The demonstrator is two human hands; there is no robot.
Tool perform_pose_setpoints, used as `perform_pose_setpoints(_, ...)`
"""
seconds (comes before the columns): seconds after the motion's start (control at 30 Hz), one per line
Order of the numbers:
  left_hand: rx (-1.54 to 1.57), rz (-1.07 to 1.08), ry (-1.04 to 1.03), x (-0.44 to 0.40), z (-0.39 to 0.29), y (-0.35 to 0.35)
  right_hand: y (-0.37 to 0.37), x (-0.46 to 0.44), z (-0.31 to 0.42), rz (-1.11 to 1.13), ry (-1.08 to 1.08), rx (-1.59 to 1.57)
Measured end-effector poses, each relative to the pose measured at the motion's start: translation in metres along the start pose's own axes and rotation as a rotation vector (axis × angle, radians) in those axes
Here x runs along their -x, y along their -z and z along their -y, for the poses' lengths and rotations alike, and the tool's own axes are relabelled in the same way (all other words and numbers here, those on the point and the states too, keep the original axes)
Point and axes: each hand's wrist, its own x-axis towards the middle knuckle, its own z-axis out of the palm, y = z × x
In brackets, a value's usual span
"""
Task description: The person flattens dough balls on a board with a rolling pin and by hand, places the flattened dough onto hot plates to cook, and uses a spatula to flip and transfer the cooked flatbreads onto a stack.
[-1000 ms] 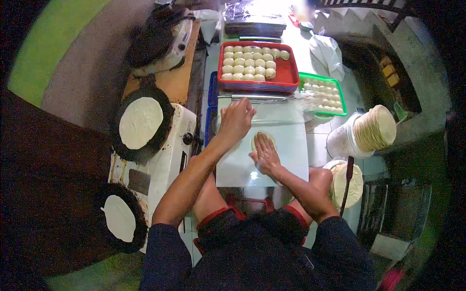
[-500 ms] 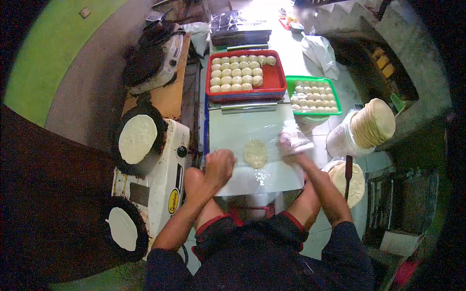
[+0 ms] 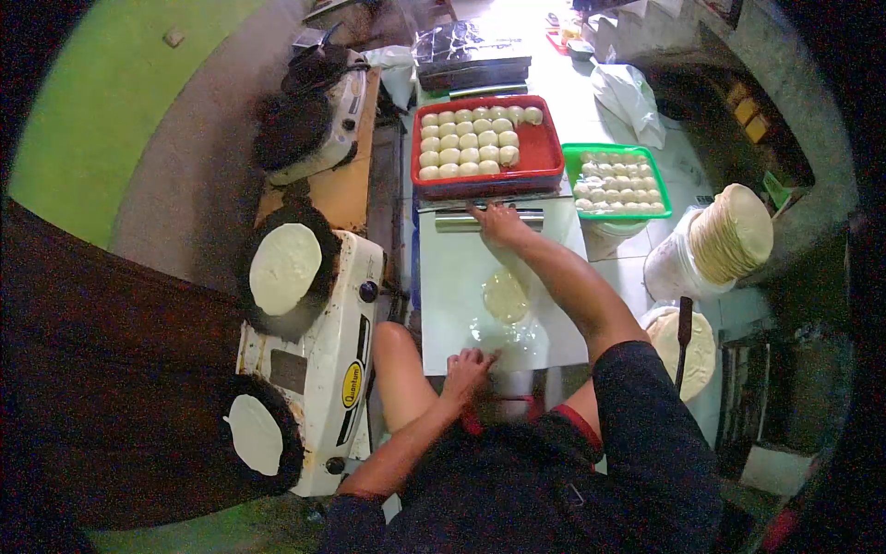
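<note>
A flattened round of pale dough (image 3: 506,296) lies on the white board (image 3: 452,277) in front of me, with shiny clear plastic film (image 3: 517,342) over and around it. My left hand (image 3: 468,371) rests at the board's near edge, fingers spread on the film below the dough. Across the far end of the board lies a steel rolling pin (image 3: 452,222). My right hand (image 3: 501,223) is over its middle, with fingers curled across it and one pointing left. Just beyond stands the red tray (image 3: 543,152) of dough balls (image 3: 468,141).
On the left, a white stove (image 3: 341,305) bears two dark pans with flatbreads (image 3: 285,269). At the right are a green tray (image 3: 661,175) of dough balls, a tall stack of flatbreads (image 3: 734,231) on a white bucket, and more flatbreads (image 3: 699,355) beside a dark-handled spatula (image 3: 685,323).
My right hand has let go of the plastic film and moved forward to the rolling pin, which sits slightly nearer. My left hand has moved down to the board's near edge. The view has shifted slightly.
</note>
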Motion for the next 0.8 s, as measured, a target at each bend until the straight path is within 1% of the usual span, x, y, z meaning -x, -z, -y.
perform_pose_setpoints(0.03,-0.054,0.072,-0.001,-0.001,-0.010,0.025,0.007,0.006,-0.001,0.058,0.030,-0.042)
perform_pose_setpoints(0.07,-0.110,0.140,-0.001,-0.001,-0.015,0.039,0.009,0.018,0.001,0.019,0.048,-0.020)
perform_pose_setpoints(0.13,-0.136,0.136,-0.088,0.000,-0.010,0.028,0.003,0.051,0.016,-0.060,0.095,0.027)
perform_pose_setpoints(0.17,-0.151,0.132,-0.127,0.001,-0.008,0.022,0.002,0.063,0.023,-0.043,0.100,-0.020)
perform_pose_setpoints(0.23,-0.211,0.026,-0.204,0.003,-0.006,0.020,0.011,0.108,0.047,-0.039,0.067,-0.160)
perform_pose_setpoints(0.27,-0.242,-0.026,-0.245,0.005,-0.005,0.019,0.000,0.127,0.057,-0.107,0.074,-0.135)
perform_pose_setpoints(0.3,-0.249,-0.033,-0.259,0.006,-0.003,0.016,-0.047,0.143,0.063,-0.356,0.089,-0.005)
perform_pose_setpoints(0.37,-0.269,-0.054,-0.291,0.004,0.002,0.006,-0.048,0.186,0.094,-0.325,-0.023,-0.083)
perform_pose_setpoints(0.4,-0.266,-0.022,-0.300,0.002,0.004,0.007,-0.049,0.197,0.104,-0.332,-0.075,-0.124)
perform_pose_setpoints(0.47,-0.259,0.055,-0.311,0.003,0.006,0.005,-0.046,0.189,0.107,-0.392,-0.170,-0.072)
perform_pose_setpoints(0.53,-0.238,0.067,-0.305,0.000,0.006,0.014,-0.039,0.155,0.094,-0.474,-0.264,-0.034)
perform_pose_setpoints(0.57,-0.228,0.066,-0.313,-0.001,0.006,0.014,-0.033,0.143,0.090,-0.424,-0.322,-0.075)
perform_pose_setpoints(0.67,-0.171,0.125,-0.303,-0.003,0.016,-0.004,-0.054,0.170,0.108,-0.456,-0.264,-0.033)
perform_pose_setpoints(0.7,-0.131,0.142,-0.285,-0.005,0.015,-0.006,-0.066,0.183,0.120,-0.433,-0.272,-0.057)
perform_pose_setpoints(0.73,-0.086,0.166,-0.268,-0.009,0.012,-0.003,-0.056,0.192,0.126,-0.315,-0.267,-0.104)
perform_pose_setpoints(0.77,-0.165,0.192,-0.269,-0.005,0.010,-0.001,-0.051,0.187,0.125,-0.433,-0.267,-0.049)
perform_pose_setpoints(0.8,-0.139,0.163,-0.272,-0.004,0.007,0.003,-0.050,0.178,0.120,-0.544,-0.267,0.001)
